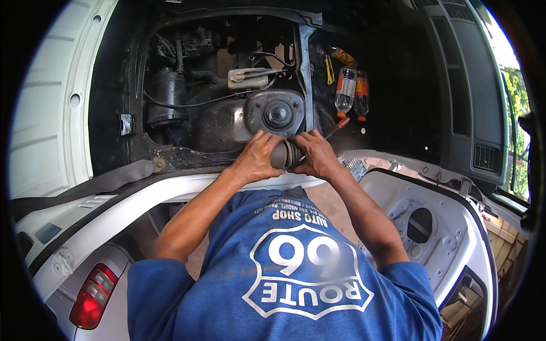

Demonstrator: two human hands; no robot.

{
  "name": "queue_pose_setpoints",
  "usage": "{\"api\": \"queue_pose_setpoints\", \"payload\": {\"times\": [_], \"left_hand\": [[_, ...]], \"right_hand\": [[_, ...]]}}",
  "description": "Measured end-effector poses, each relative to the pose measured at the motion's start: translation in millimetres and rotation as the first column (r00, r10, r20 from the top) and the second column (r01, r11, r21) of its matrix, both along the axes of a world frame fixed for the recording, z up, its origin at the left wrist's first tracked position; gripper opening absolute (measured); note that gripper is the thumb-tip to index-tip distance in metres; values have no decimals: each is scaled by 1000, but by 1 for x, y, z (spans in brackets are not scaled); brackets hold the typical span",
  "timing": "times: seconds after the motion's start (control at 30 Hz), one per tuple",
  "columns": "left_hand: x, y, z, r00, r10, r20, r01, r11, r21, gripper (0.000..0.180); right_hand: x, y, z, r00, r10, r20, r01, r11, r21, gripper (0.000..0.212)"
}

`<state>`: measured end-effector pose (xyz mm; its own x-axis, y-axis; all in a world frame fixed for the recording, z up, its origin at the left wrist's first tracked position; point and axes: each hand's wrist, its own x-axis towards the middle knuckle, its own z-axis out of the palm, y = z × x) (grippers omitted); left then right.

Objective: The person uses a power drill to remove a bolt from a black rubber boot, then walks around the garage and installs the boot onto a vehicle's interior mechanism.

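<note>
Both of my hands hold a dark, ribbed rubber boot [286,154] just in front of my chest, over the near edge of the open vehicle bay. My left hand [260,157] wraps its left end, with the thumb underneath. On the ribbed right end, my right hand [315,156] has its fingers closed. The hands cover much of the part, so its full length cannot be made out. Right beyond the hands stands a round, dark suspension mount [278,113] on its raised housing.
A black canister [168,96] and a pale plastic reservoir [247,79] sit in the bay. Plastic bottles [345,91], a yellow-handled tool [329,69] and a red-handled tool [342,122] lie right. A white door [387,199] stands open at right; a belt strap [108,179] crosses left.
</note>
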<state>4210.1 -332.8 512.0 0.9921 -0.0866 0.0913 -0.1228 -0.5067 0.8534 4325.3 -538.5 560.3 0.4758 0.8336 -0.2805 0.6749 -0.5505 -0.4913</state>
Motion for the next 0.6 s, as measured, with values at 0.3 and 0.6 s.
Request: {"api": "queue_pose_setpoints", "payload": {"times": [0.3,0.6], "left_hand": [[-5,-13,-5,972,161,-169,-191,964,-183,83],[22,33,4,898,-259,-357,260,964,-44,108]], "right_hand": [[-13,0,6,995,5,96,-5,1000,-5,77],[-24,-7,4,987,-23,161,20,1000,19,82]]}}
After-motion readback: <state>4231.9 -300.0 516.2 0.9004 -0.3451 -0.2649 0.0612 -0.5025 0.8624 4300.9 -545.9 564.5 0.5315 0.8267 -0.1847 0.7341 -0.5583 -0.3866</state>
